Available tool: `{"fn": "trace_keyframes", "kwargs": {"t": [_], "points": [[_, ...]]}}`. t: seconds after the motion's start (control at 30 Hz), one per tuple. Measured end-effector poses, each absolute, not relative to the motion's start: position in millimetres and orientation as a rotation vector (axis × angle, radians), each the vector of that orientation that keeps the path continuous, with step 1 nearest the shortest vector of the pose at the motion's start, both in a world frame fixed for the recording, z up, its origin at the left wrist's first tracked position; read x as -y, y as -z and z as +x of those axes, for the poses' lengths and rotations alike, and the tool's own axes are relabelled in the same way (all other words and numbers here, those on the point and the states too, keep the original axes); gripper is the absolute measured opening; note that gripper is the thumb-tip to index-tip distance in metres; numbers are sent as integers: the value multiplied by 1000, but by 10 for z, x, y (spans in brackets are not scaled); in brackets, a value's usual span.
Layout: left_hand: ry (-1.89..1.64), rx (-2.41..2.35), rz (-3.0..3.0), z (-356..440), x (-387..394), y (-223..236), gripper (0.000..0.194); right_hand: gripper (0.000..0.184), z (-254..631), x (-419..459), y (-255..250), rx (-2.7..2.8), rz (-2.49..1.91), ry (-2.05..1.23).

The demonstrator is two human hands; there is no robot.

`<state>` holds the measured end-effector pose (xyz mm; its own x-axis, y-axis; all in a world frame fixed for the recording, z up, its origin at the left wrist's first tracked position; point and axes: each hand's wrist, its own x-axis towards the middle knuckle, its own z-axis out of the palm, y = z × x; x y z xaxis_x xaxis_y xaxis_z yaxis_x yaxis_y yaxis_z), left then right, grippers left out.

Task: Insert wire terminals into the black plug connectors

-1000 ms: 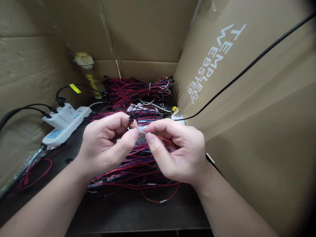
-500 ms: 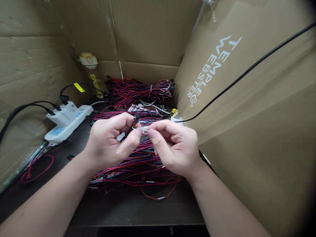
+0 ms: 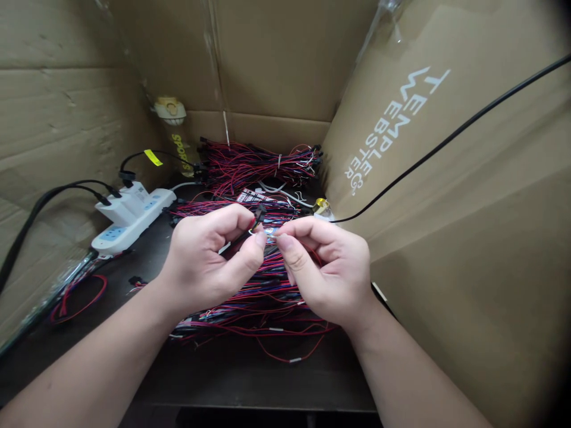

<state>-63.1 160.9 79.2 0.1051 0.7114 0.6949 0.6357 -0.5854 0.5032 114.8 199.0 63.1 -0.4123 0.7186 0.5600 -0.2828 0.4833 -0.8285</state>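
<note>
My left hand (image 3: 216, 252) is closed in a pinch on a wire harness, whose black connector (image 3: 260, 213) sticks up above the thumb and forefinger. Thin wires come out of that connector and run down between the fingers. Facing it, my right hand (image 3: 328, 261) pinches the end of a thin pale wire (image 3: 271, 236), which spans the small gap between my two thumbs. The fingertips hide the wire's very end. Both hands are held over a pile of red, blue and black wires (image 3: 267, 285) on the dark table (image 3: 250, 380).
Behind the pile lies a tied bundle of wire harnesses (image 3: 250, 163). A white power strip (image 3: 134, 223) with plugs stands at the left. Cardboard walls (image 3: 272, 59) enclose the back and sides. A black cable (image 3: 428, 151) crosses at the right, near a roll of gold tape (image 3: 322, 207).
The whole view has shifted a little, so everything appears slightly farther right. The black connector tilts more to the right. Both hands keep their pinch.
</note>
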Motion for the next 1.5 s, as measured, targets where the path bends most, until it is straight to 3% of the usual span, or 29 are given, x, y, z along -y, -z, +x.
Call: {"fn": "trace_keyframes", "kwargs": {"t": [0.9, 1.5], "points": [[-1570, -1446, 2442, -582, -1604, -811, 15, 16, 1117, -1960, -645, 1615, -510, -1229], [-1444, -1262, 2242, -609, -1605, -845, 19, 17, 1115, -1951, -654, 1608, -503, -1239]]}}
